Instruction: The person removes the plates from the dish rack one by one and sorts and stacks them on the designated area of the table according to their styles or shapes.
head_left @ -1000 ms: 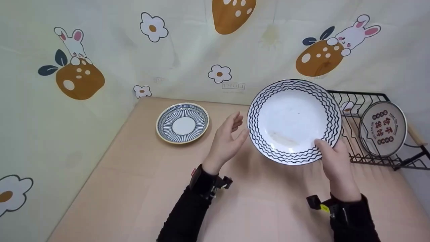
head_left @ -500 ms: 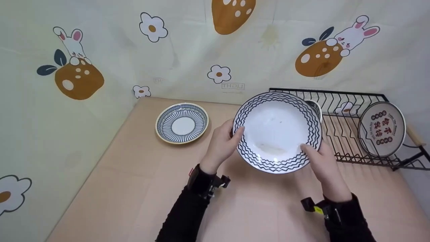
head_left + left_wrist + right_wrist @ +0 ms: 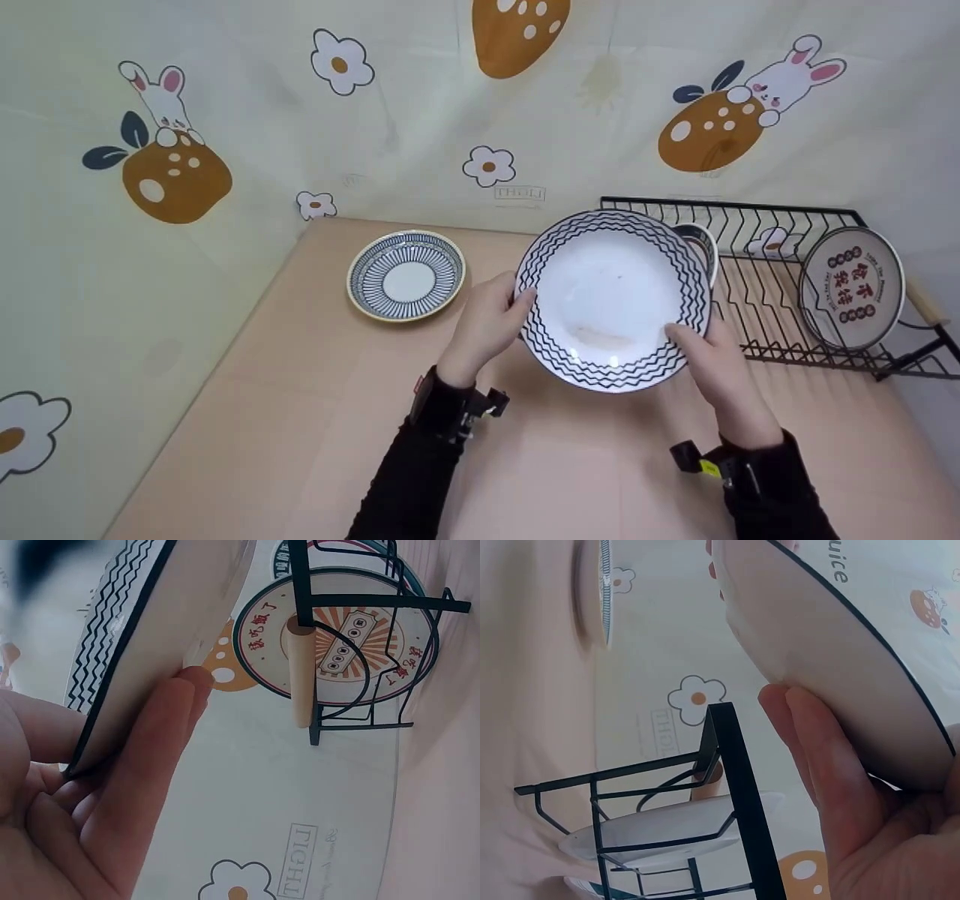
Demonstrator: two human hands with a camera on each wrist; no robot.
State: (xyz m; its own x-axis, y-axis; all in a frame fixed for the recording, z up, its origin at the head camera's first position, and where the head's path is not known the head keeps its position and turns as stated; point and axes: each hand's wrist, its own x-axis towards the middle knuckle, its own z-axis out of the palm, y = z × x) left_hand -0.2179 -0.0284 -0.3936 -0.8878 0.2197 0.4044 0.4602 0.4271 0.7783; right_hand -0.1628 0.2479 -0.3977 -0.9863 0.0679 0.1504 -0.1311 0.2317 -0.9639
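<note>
A white plate (image 3: 611,292) with black zigzag bands round its rim is held up in the air, its inner face tilted toward the head camera. A brownish smudge shows low on that face. My left hand (image 3: 484,326) grips the left rim, thumb on the front and fingers behind, as the left wrist view also shows. On the lower right rim my right hand (image 3: 724,382) pinches the plate between thumb in front and fingers beneath. In the right wrist view, the right-hand fingers (image 3: 817,735) lie against the plate's pale underside.
A blue-striped plate (image 3: 406,276) with a yellowish rim lies on the table at the left. A black wire dish rack (image 3: 765,300) stands behind and right of the hands. It holds a plate with red characters (image 3: 853,289) and another dish (image 3: 697,244), partly hidden by the zigzag plate.
The zigzag plate has moved left and slightly down, uncovering more of the rack. My left hand, at first beside the rim with nothing in it, has taken hold of the plate's left edge.
</note>
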